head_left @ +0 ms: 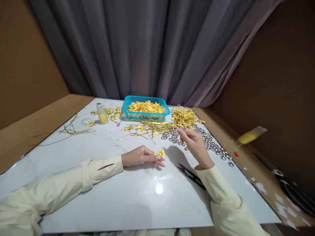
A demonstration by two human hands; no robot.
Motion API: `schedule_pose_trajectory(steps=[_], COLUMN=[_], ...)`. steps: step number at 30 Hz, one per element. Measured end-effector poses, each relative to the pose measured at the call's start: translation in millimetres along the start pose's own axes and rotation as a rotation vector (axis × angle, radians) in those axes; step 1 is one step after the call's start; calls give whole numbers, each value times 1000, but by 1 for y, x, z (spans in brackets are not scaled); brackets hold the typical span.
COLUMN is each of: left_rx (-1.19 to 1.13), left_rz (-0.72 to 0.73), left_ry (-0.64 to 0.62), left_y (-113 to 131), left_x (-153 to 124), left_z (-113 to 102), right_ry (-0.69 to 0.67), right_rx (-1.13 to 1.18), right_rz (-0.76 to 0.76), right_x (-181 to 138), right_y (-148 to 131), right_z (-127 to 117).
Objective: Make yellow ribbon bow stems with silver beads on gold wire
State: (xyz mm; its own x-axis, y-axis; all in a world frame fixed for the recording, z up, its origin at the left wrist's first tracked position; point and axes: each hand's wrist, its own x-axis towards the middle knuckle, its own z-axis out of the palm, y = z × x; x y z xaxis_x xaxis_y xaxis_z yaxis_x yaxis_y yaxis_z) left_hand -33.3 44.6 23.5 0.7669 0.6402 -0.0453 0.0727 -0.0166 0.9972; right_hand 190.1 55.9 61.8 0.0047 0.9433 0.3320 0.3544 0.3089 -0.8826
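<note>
From my end of the head feed I have both hands over the white worktop (103,206). My left hand (142,155) grasps a yellow bow (161,152) between thumb and fingers, low over the middle of the worktop; the bow's near side is partly covered by the fingers. My right hand (195,144) is raised higher, thumb and forefinger brought together at the right end of a bundle of gold wires (157,127); I cannot tell whether a wire is pinched there. Silver rings (216,146) are scattered behind and to the right of that hand.

Below my right wrist lie black snips (189,173), blades towards the left hand, the handle end running up to the sleeve (216,186). Beyond the wires I see a teal basket (124,106) heaped with yellow bows (146,107), and just right of it a pile of ribbon pieces (183,117). To the left of the basket a bottle (102,113) with yellow lower down stands upright, near a few loose wires (72,128). A grey curtain (137,49) hangs behind everything.
</note>
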Motion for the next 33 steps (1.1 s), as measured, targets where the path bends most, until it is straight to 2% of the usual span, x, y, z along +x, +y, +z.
schedule_pose_trajectory(steps=[4, 9, 12, 16, 22, 27, 33], left_rx=[-132, -278, -296, -210, 56, 263, 419], left_rz=[-15, -72, -75, -55, -87, -13, 70], left_ry=[112, 236, 238, 173, -41, -33, -11], left_y=[-3, -11, -12, -10, -7, -5, -7], left_x=[4, 11, 12, 9, 2, 0, 0], left_z=[1, -3, -4, -3, 3, 7, 6], right_ry=[-81, -341, -433, -479, -486, -450, -230], right_rx=[98, 283, 368, 459, 502, 497, 61], right_rz=[157, 375, 442, 471, 489, 423, 208], right_x=[2, 3, 3, 3, 6, 6, 4], right_y=[4, 5, 5, 7, 5, 9, 24], right_z=[-3, -3, -2, -1, -8, -9, 8])
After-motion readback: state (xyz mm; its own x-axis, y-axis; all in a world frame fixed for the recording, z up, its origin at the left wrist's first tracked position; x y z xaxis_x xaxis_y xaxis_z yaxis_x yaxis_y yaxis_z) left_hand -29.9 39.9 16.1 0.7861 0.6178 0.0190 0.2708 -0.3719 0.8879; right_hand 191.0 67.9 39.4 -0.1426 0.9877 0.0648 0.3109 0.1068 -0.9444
